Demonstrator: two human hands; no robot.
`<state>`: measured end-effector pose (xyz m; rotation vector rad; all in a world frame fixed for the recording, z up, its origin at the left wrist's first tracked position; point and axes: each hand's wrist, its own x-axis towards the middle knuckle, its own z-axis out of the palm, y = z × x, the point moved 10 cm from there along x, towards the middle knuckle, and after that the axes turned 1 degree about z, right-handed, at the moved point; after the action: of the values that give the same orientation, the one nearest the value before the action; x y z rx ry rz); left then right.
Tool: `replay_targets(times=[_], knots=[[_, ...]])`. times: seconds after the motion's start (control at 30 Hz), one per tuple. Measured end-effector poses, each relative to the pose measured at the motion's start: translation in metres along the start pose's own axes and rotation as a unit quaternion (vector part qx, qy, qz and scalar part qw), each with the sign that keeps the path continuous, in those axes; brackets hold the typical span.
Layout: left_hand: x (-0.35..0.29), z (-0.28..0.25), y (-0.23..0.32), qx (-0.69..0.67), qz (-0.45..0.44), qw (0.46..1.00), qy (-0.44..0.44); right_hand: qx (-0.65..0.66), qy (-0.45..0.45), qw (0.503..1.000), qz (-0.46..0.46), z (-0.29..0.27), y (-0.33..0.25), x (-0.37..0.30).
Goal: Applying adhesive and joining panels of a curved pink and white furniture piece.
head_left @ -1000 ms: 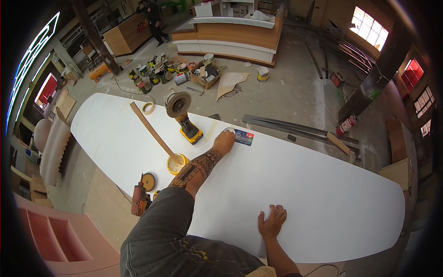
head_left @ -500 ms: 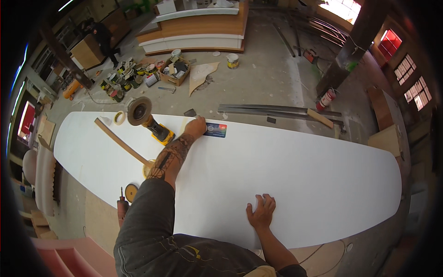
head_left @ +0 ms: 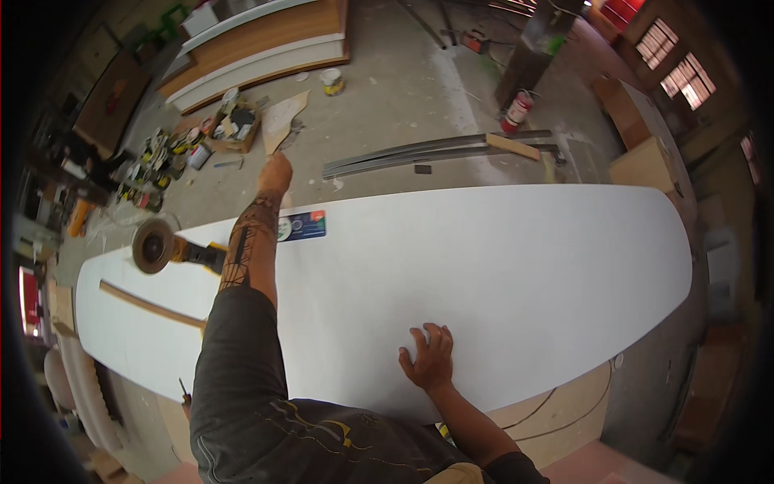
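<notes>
Hands first: we have our left hand [head_left: 276, 172] stretched far out, arm nearly straight across the white panel [head_left: 500, 266], fist reaching past the panel's far edge over the concrete floor [head_left: 403, 89]. Its fingers look curled together; whether they grip anything we cannot tell, the hand being small and seen from behind. The tattooed forearm lies over the panel, just beside a small printed card [head_left: 302, 227] that rests flat near the far edge.

Our right hand [head_left: 427, 359] rests palm down on the panel near the close edge, fingers spread apart and flat, holding nothing. The wrist bends back, and the forearm comes up from below.

Left of the outstretched arm, a grinder [head_left: 173, 250] with a yellow body lies on the panel, its disc facing up. A wooden strip [head_left: 149, 302] lies aslant on the panel, nearer us than the grinder.

Beyond the panel, long metal rails [head_left: 427, 151] lie on the floor, with a red extinguisher [head_left: 516, 111] standing near them.
</notes>
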<state>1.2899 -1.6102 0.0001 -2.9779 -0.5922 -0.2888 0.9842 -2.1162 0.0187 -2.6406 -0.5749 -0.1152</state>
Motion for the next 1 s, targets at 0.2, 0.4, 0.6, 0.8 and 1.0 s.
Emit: replay_targets(times=[0.2,0.4,0.6,0.8,1.0], knots=[[0.061,0.046,0.011,-0.006,0.205,0.979,-0.007,0.090,-0.006,0.996,-0.025,-0.006,-0.013,0.005],[-0.025,-0.036,0.270,-0.401,0.331,0.852,-0.066,0.057,-0.005,0.998,-0.006,0.002,0.007,-0.003],[-0.255,-0.118,0.448,-0.384,0.519,0.739,-0.193,0.057,0.007,0.998,0.005,-0.002,0.005,-0.010],[-0.333,-0.111,0.494,-0.155,0.445,0.853,-0.222,0.070,0.000,0.998,-0.002,0.007,0.005,-0.009],[-0.314,-0.082,0.512,-0.145,0.458,0.838,-0.258,0.159,0.070,0.985,-0.024,-0.009,0.008,-0.014]])
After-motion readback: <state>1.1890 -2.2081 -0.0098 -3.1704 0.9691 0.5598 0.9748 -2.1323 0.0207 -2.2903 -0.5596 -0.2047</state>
